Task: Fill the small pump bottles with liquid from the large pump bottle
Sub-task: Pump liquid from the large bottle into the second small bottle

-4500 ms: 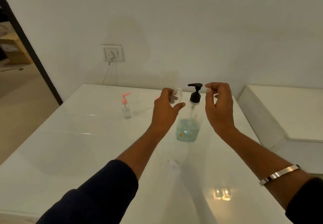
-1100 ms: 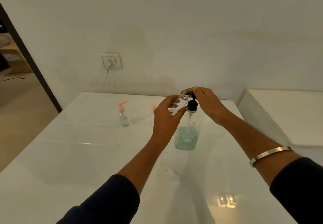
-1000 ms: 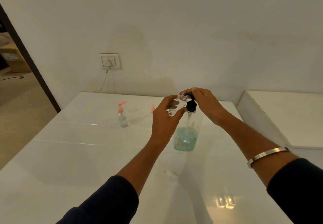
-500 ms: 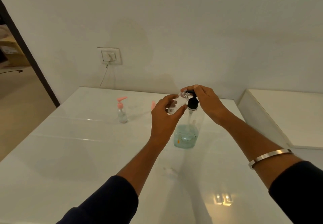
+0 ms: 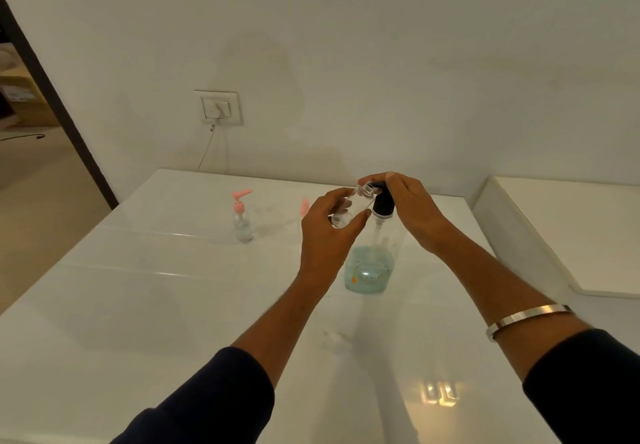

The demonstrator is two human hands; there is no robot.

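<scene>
- White table (image 5: 145, 305) against a plain wall.
- Our left hand (image 5: 329, 232) grips the uncapped small bottle (image 5: 349, 206), tilted with its mouth at the nozzle of the large pump bottle (image 5: 375, 256).
- Our right hand (image 5: 408, 208) presses the black pump head (image 5: 382, 203), fingers extended.
- Risk: mouth misaligned, liquid spills onto table.

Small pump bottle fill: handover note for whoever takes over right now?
Left hand grips an open small clear bottle, tilted, its mouth at the nozzle of the large pump bottle.
Right hand rests on the black pump head, fingers over the top.
Large bottle stands on the white table, blue liquid low in it.
Another small bottle with pink pump stands capped to the left. A second pink pump shows behind the left hand.
Left: pump, fill the held bottle, refit its pump. Fill levels unclear.
</scene>
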